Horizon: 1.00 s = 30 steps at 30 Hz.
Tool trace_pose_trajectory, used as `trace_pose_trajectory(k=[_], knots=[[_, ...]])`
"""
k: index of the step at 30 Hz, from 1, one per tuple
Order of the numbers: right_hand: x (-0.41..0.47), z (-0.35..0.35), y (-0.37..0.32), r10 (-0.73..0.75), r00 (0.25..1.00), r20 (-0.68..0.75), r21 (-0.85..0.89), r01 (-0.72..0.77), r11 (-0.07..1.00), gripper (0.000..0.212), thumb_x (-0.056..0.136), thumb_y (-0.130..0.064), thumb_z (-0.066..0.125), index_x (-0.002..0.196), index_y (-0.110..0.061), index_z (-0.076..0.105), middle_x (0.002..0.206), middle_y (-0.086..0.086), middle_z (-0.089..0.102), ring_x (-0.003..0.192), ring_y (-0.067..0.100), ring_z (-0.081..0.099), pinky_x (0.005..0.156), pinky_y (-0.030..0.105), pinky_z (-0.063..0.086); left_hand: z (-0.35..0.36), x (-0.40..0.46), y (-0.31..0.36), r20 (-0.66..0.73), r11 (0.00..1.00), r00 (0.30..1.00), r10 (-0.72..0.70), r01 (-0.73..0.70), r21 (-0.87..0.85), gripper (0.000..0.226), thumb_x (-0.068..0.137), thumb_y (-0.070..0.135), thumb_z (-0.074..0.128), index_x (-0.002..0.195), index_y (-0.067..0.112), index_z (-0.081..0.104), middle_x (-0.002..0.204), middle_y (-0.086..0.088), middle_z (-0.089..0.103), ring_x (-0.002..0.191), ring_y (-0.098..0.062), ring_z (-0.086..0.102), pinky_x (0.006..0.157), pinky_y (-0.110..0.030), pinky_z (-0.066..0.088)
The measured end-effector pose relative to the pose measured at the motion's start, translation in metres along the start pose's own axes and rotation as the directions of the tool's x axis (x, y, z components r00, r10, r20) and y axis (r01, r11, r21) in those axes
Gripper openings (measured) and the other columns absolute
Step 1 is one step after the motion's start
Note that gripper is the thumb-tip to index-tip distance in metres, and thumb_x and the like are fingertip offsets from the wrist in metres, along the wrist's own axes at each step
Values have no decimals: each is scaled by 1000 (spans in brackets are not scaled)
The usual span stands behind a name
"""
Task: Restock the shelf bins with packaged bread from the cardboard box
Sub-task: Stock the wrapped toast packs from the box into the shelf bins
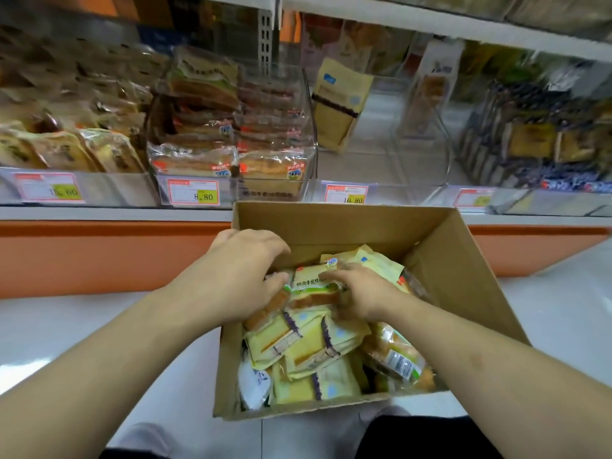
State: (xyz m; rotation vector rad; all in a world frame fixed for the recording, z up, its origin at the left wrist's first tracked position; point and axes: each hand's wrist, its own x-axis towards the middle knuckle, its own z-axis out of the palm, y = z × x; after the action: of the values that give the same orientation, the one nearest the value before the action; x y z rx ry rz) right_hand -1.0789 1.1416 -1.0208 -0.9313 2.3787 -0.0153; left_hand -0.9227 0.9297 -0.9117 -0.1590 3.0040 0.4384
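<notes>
An open cardboard box (331, 223) stands on the floor before the shelf, holding several yellow and clear bread packs (308, 342). On top of the pile lies a clear pack of sliced bread (314, 286) with a green label. My left hand (245, 270) grips its left end and my right hand (361, 293) grips its right end, both inside the box. Above, a clear shelf bin (311, 134) is nearly full of the same sliced bread packs. The neighbouring clear bin (417, 154) holds one upright yellow pack (341, 104).
Price tags (193, 192) line the shelf edge above an orange base strip (99, 256). Bins at the left (66, 144) and right (530, 137) are packed with other goods. An upper shelf board (430, 24) overhangs the bins. White floor tiles lie on both sides of the box.
</notes>
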Motion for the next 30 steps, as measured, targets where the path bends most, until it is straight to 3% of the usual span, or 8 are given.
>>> trace_pose_trajectory(k=[7, 13, 16, 19, 22, 25, 27, 30], knots=[[11, -6, -2, -23, 991, -136, -124, 6, 992, 48, 87, -40, 79, 133, -39, 70, 122, -4, 74, 117, 24, 67, 89, 40, 59, -10, 10, -2, 5, 1000, 1000, -8, 8, -4, 42, 102, 51, 52, 141, 37, 55, 143, 15, 57, 136, -15, 48, 121, -39, 25], [3, -20, 1, -5, 988, -154, -18, 2, 1000, 29, 92, -28, 77, 121, -33, 79, 115, -5, 76, 107, 18, 68, 91, 33, 58, -13, 6, -1, 11, 999, 1000, -13, 14, -40, 38, 101, 50, 54, 137, 38, 58, 138, 13, 61, 130, -17, 53, 118, -41, 36], [-9, -35, 2, -9, 982, -189, 70, 23, 997, 23, 89, -25, 82, 112, -29, 83, 110, -8, 77, 106, 14, 68, 97, 31, 55, -15, 3, 1, 26, 993, 999, -25, 28, -119, 34, 101, 48, 57, 133, 38, 61, 133, 15, 62, 111, -8, 58, 97, -28, 50], [-26, -56, 3, 34, 980, -198, 200, 7, 980, 16, 83, -25, 89, 98, -29, 86, 96, -13, 79, 90, 5, 72, 91, 31, 59, -21, 1, 4, 11, 982, 999, -41, 42, -186, 28, 100, 45, 60, 126, 37, 66, 120, 18, 66, 87, 1, 56, 73, -15, 42], [-50, -78, 4, 59, 984, -167, 361, 5, 933, 12, 82, -22, 92, 90, -26, 85, 81, -8, 80, 74, 8, 77, 83, 36, 65, -26, 0, 6, -10, 974, 998, -64, 60, -220, 19, 101, 42, 60, 117, 39, 69, 103, 20, 69, 83, 8, 59, 65, -7, 38], [-74, -100, -1, 44, 980, -196, 495, 61, 867, 12, 84, -16, 90, 91, -24, 85, 79, -3, 81, 75, 14, 79, 77, 32, 64, -28, 0, 10, -1, 951, 993, -117, 112, -287, 15, 101, 45, 59, 105, 37, 71, 93, 18, 71, 81, 2, 66, 63, -12, 46], [-88, -114, -6, 23, 966, -256, 548, 126, 827, 13, 84, -14, 89, 92, -23, 85, 80, -2, 81, 76, 15, 79, 76, 29, 64, -29, 0, 15, 72, 875, 983, -171, 185, -448, 21, 101, 49, 57, 100, 33, 70, 84, 8, 75, 67, -6, 72, 57, -24, 57], [-104, -128, -16, -1, 940, -341, 632, 230, 740, 17, 83, -9, 89, 96, -20, 85, 81, 1, 81, 76, 16, 79, 73, 23, 62, -36, -1, 26, 277, 477, 928, -248, 366, -799, 37, 101, 53, 55, 110, 19, 67, 94, -11, 77, 69, -24, 78, 62, -43, 66]])
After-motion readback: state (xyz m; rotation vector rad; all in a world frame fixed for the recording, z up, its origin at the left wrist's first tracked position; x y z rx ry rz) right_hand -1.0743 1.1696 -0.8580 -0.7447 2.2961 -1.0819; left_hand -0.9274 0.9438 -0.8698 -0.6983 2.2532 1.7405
